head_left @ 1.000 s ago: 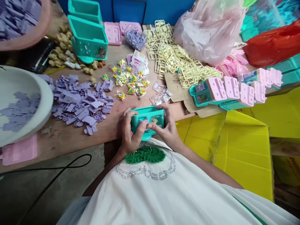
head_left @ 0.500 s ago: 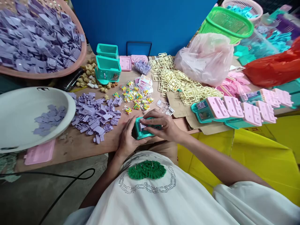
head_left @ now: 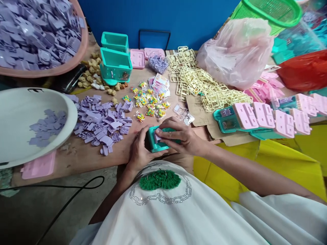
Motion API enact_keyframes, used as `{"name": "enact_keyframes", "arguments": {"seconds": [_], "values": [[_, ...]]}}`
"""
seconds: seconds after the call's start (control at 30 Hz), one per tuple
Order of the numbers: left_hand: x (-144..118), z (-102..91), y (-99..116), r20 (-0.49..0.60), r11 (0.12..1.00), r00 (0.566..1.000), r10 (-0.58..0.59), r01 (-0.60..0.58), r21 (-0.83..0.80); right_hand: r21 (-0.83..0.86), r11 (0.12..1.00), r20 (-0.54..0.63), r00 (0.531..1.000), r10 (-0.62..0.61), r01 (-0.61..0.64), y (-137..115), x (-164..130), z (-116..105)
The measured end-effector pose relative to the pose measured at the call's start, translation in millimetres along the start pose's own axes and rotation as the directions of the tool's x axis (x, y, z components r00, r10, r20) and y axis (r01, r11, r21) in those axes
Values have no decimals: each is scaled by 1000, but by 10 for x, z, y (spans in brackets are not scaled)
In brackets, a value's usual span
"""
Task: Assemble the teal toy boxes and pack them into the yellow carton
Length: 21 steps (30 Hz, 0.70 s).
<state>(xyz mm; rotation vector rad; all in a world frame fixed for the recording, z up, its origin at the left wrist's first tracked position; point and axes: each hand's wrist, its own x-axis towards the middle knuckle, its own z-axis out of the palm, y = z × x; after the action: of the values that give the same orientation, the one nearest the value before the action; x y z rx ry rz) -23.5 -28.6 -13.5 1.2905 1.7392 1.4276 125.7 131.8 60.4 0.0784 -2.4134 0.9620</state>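
Observation:
At the table's front edge my left hand (head_left: 142, 149) is wrapped round the side of a teal plastic box (head_left: 159, 147), its open top turned up towards me. My right hand (head_left: 182, 136) reaches over the box, its fingertips pinching a small purple plastic piece (head_left: 156, 137) at the box's inner left side. The fingers hide part of the box's inside. Left of my hands lies a pile of purple plastic parts (head_left: 102, 122). Small bags of colourful beads (head_left: 149, 102) lie just beyond the box.
A white basin (head_left: 15, 119) and a pink basket (head_left: 85, 41) of purple parts stand left. Two teal boxes (head_left: 114, 64) are at the back. Cream plastic frames (head_left: 204, 81), a plastic bag (head_left: 235, 51) and teal boxes with pink lids (head_left: 245, 115) fill the right.
The view has shifted slightly. The box is tilted so its open inside shows more, and my right fingertips have pressed down on the purple piece at its left side.

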Motion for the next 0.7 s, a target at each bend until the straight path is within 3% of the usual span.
{"name": "enact_keyframes", "arguments": {"seconds": [0.17, 0.3, 0.4, 0.6, 0.7], "values": [[6, -10, -16, 25, 1000, 999, -23, 24, -17, 24, 1000, 0, 1000, 17, -17, -4, -22, 3], [12, -18, -35, 8, 1000, 1000, -22, 22, 15, 134, 973, 74, 981, 181, -190, -1, -50, -111], [10, -8, -43, 15, 1000, 1000, -18, 18, 18, 161, 955, 32, 968, 248, -250, 2, -62, -144], [-11, 26, -97, -25, 999, 1000, 12, -11, 43, 130, 989, 17, 998, 67, -68, 50, 30, -28], [-11, 27, -106, -22, 999, 999, 28, -27, 37, 109, 993, 77, 996, 36, -44, 68, 104, -9]]}}
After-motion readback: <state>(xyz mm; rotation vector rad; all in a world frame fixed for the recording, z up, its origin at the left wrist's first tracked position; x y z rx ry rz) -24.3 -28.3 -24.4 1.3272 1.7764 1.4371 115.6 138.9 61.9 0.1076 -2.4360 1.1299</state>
